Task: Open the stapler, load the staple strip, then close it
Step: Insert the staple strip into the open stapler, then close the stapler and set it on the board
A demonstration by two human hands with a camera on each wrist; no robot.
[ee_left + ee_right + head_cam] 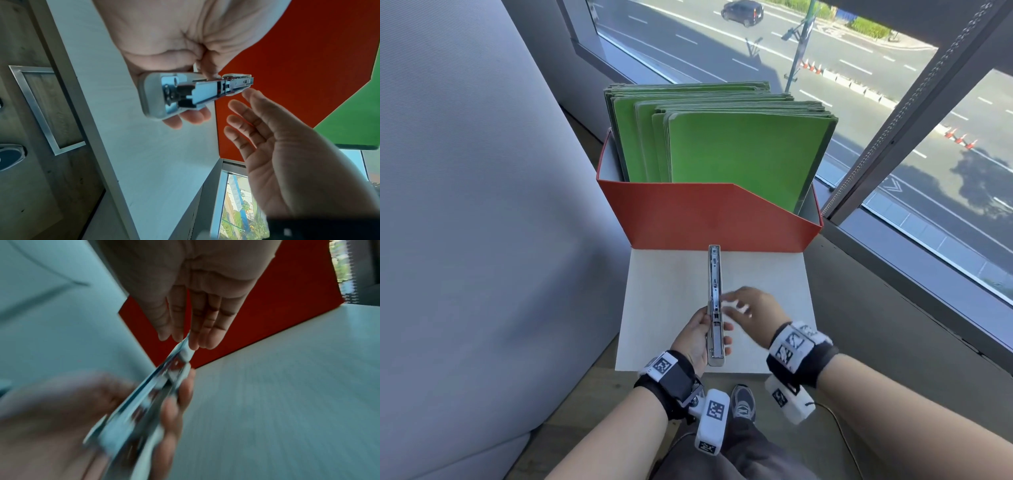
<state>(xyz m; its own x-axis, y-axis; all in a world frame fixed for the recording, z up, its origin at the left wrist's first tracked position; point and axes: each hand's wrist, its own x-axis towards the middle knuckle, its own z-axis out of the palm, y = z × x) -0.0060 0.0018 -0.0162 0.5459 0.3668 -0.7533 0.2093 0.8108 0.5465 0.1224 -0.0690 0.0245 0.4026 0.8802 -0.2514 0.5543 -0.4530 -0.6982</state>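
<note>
head view: left hand (697,337) grips stapler (714,301), swung open, over counter (654,308). right hand (751,308) loose, holding nothing; no strip seen. keep rail level, feed strip legs down.

Both forearms reach forward side by side, each wrist wrapped in a black band carrying white marker blocks. The left hand (697,337) lies palm up, its fingers (186,117) curled from below and its thumb (207,68) pressed down from above, gripping the stapler (715,308). The right hand (751,310) hovers just right of it, palm turned toward the left hand, fingers (244,128) straight and slightly spread. In the right wrist view, which is blurred, those fingertips (194,344) lie close to the stapler's far part; contact cannot be told.
</note>
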